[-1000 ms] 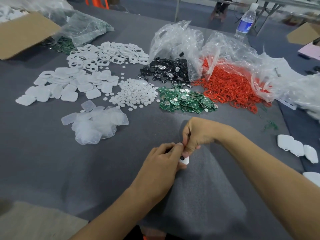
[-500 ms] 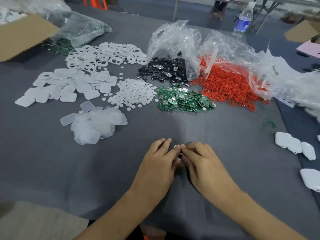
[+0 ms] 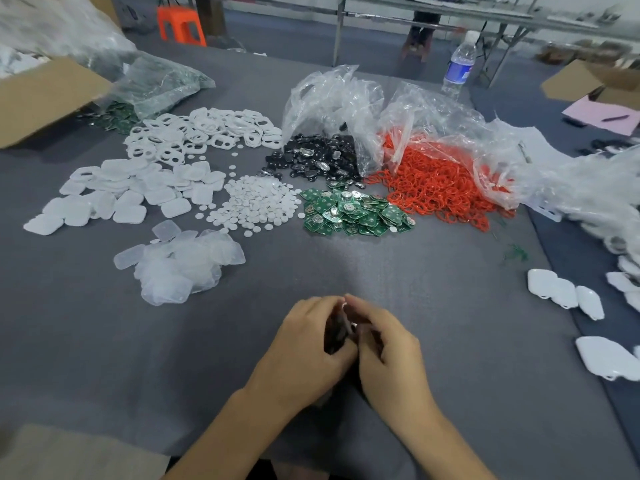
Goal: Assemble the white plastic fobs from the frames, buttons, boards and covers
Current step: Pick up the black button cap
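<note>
My left hand [image 3: 304, 351] and my right hand [image 3: 388, 351] are cupped together near the table's front, fingers closed around a small fob part; only a sliver of white [image 3: 344, 306] shows between the fingertips. Farther back lie piles: white frames [image 3: 204, 131], white covers [image 3: 128, 188], round white buttons [image 3: 256, 202], green boards [image 3: 353, 213], black-and-silver pieces [image 3: 315, 159], red rings [image 3: 440, 188] and translucent covers [image 3: 180, 265].
Finished white fobs [image 3: 561, 292] lie at the right edge of the grey table [image 3: 104, 341]. Crumpled clear bags [image 3: 346, 98] sit behind the piles, a cardboard box [image 3: 45, 95] at the far left, a water bottle [image 3: 459, 67] at the back.
My right hand came down from above the part to sit beside my left hand. Both hands then closed over the piece, hiding it almost fully.
</note>
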{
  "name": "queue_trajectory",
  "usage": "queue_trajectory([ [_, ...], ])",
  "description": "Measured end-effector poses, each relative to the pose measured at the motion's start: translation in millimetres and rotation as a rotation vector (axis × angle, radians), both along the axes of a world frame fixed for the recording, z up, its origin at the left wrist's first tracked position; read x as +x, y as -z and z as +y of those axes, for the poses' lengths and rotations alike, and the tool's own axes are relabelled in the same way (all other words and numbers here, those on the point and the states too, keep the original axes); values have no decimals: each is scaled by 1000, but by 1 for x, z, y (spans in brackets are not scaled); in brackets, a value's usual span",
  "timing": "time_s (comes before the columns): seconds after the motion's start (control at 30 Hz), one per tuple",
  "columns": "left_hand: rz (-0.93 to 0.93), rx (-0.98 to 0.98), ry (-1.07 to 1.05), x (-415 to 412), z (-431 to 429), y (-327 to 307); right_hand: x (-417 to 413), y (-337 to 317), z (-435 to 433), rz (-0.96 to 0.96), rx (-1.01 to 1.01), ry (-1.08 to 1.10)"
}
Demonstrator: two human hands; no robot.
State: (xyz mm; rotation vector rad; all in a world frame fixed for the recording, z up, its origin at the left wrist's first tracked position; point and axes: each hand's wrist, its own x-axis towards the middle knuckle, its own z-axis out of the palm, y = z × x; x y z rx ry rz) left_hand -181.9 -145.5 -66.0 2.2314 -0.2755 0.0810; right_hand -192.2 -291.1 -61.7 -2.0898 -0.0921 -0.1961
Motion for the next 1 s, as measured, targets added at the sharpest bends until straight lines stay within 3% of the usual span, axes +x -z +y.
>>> queue_trajectory([
  [0.1,-20,110,0,1,6,5,-6,2,-3,-12,-153,-80],
  [0.3,57,118,13,5,11,3,-8,2,-13,-215,-150,-51],
  [0.5,-46,-59,-111,21,2,-15,19,-10,-12,-200,-47,47],
  [0.6,-105,-115,-178,51,-5,-30,61,-21,0,-39,45,72],
  [0.8,-105,-28,-300,147,1,-50,169,-48,34,-40,-190,25],
  [1.0,-85,99,-426,248,16,-42,269,-55,69,31,-565,67],
])
